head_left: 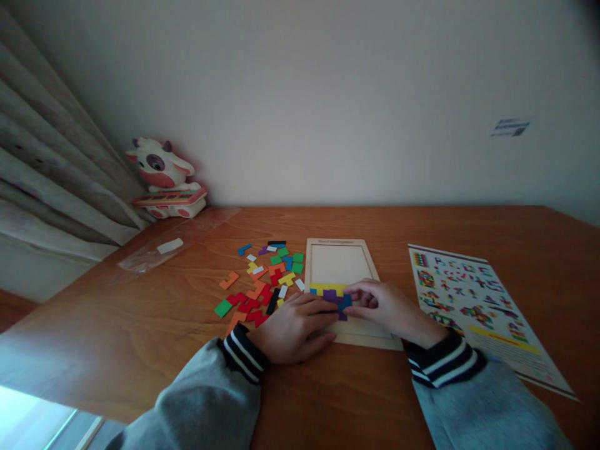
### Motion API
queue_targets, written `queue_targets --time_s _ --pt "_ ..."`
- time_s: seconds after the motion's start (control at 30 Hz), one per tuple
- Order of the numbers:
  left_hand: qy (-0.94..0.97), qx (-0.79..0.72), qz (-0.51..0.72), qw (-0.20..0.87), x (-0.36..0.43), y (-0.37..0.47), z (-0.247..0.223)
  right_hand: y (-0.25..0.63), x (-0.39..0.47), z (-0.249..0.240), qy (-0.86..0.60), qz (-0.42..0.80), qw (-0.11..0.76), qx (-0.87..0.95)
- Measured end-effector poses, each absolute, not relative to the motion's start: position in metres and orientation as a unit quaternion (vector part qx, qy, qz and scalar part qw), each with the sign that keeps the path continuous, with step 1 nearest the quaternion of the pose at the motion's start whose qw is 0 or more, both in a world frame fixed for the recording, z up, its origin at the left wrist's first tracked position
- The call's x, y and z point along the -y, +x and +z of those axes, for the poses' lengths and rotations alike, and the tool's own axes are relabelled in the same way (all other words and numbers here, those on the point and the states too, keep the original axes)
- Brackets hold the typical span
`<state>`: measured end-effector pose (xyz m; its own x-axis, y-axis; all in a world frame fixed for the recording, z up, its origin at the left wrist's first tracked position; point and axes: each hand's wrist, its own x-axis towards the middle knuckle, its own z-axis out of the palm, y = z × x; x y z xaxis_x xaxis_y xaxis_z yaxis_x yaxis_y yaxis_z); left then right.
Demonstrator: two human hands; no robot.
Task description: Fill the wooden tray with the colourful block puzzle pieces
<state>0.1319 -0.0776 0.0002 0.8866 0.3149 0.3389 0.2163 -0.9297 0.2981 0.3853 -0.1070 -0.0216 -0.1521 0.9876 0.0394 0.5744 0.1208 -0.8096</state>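
A wooden puzzle board (340,259) with a raised pale frame lies on the table, its far part bare. Yellow pieces (328,288) and purple pieces (330,296) sit in its nearer part. My left hand (300,325) lies palm down across the board's near left side, its fingers stretched toward the pieces and hiding part of them. From the right, my right hand (377,306) reaches over the frame, thumb and forefinger closed on a blue puzzle piece (347,301) at the purple pieces' edge. Loose coloured puzzle pieces (253,304) spread out left of the board.
To the right lies a printed pattern sheet (473,300). A clear plastic bag (140,259) rests on the left, and a cow toy with a keyboard (164,181) stands at the back left beside the curtain (51,144). The wall (356,100) rises behind the wooden table (337,400).
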Motion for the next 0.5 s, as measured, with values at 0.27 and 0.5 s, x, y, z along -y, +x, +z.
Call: queue_targets --time_s 0.27,0.5 --pt "0.949 -0.190 0.212 0.135 0.061 0.120 -0.001 0.384 0.109 -0.019 -0.565 0.317 0.289 0.705" --pt "0.953 -0.182 0.203 0.134 0.060 0.121 -0.008 0.385 0.110 -0.019 -0.557 0.305 0.286 0.717"
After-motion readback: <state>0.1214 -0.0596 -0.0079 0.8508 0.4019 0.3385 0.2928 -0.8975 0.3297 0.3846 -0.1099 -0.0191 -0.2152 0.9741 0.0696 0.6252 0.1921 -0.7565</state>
